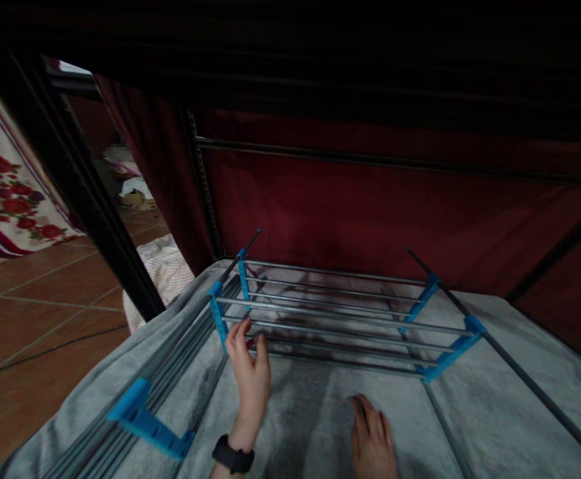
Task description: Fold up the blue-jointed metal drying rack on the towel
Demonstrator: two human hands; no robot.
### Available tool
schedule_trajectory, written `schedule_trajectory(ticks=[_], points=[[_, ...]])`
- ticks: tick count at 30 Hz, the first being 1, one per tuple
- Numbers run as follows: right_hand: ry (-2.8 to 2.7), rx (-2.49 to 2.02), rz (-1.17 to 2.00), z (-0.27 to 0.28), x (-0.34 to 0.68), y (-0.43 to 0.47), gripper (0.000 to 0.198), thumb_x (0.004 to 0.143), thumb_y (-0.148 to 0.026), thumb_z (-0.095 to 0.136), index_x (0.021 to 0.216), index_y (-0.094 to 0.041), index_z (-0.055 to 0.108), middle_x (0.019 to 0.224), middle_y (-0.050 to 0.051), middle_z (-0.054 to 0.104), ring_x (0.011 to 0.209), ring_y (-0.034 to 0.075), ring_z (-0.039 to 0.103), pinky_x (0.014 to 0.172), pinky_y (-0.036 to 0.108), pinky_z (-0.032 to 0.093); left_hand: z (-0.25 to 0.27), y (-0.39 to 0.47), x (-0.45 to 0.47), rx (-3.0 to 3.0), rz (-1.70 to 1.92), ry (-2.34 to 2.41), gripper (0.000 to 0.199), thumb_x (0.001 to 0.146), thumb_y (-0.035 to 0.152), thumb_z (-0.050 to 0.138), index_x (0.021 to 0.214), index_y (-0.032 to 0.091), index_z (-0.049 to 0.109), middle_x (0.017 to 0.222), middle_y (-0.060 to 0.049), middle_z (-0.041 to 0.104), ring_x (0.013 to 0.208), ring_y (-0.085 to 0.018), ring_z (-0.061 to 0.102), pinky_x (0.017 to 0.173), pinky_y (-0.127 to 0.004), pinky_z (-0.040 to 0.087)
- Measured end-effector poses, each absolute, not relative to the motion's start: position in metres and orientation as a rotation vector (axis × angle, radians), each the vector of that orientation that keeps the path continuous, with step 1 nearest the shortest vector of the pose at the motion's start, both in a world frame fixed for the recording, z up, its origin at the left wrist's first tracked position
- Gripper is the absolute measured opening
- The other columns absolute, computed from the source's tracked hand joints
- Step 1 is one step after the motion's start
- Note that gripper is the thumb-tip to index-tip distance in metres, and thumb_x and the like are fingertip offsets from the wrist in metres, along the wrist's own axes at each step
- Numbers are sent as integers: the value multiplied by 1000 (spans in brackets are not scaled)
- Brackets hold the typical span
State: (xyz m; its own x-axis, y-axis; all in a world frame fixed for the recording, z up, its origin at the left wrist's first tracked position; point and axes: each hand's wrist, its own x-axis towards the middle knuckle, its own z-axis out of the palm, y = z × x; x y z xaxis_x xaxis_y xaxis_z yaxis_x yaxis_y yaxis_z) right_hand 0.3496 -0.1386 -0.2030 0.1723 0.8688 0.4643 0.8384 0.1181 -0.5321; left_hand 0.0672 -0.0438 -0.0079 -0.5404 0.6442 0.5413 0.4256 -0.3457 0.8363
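A metal drying rack (340, 326) with grey rods and blue plastic brackets lies partly unfolded on a grey blanket (315, 412). My left hand (251, 372), with a dark watch (233, 456) on the wrist, is raised at the rack's near left corner. Its fingers are bent but apart from the thumb, by the rod ends beside a blue bracket (218, 317); whether they touch a rod I cannot tell. Low over the blanket, in front of the rods, my right hand (371, 439) has its fingers extended and holds nothing.
Grey tubes (171, 372) run along the left, with another blue bracket (148, 422) near me. A black frame post (86, 179) stands at left and a dark beam (320, 73) crosses above. Behind hangs a dark red curtain (330, 213). Tiled floor (61, 313) lies left.
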Motion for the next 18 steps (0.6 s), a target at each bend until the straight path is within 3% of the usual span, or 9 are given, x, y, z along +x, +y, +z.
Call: schedule_trajectory(ticks=[5, 8, 11, 14, 18], points=[[-1784, -1702, -53, -201, 346, -141, 46, 98, -33, 47, 134, -43, 73, 137, 7, 74, 128, 37, 70, 108, 62, 57, 67, -42, 97, 1608, 2111, 1509, 29, 101, 38, 55, 126, 28, 66, 135, -13, 58, 131, -27, 57, 104, -42, 55], [-1845, -1719, -102, -195, 341, -144, 50, 98, -24, 43, 135, -38, 72, 142, 6, 72, 134, 35, 65, 114, 61, 51, 117, -26, 106, 1683, 2241, 1449, 21, 100, 31, 56, 115, 25, 69, 124, -10, 64, 124, -25, 60, 110, -42, 50], [-1885, -1797, -105, -184, 335, -148, 54, 96, -18, 39, 138, -32, 71, 145, 7, 70, 139, 32, 62, 119, 58, 45, 161, 7, 106, 1689, 2305, 1410, 20, 96, 26, 55, 107, 23, 72, 115, -8, 68, 114, -23, 64, 103, -39, 52], [-1889, -1834, -93, -174, 334, -151, 57, 95, -14, 38, 141, -24, 69, 146, 11, 69, 138, 30, 62, 122, 54, 42, 199, 51, 93, 1646, 2242, 1458, 25, 91, 18, 52, 104, 16, 74, 110, -12, 71, 106, -23, 67, 98, -37, 53], [-1896, -1744, -124, -170, 336, -154, 55, 97, -13, 37, 143, -23, 65, 147, 11, 67, 138, 28, 60, 122, 50, 41, 234, 89, 54, 1868, 1793, 1653, 22, 90, 15, 56, 98, 14, 76, 102, -12, 77, 102, -24, 71, 96, -37, 53]])
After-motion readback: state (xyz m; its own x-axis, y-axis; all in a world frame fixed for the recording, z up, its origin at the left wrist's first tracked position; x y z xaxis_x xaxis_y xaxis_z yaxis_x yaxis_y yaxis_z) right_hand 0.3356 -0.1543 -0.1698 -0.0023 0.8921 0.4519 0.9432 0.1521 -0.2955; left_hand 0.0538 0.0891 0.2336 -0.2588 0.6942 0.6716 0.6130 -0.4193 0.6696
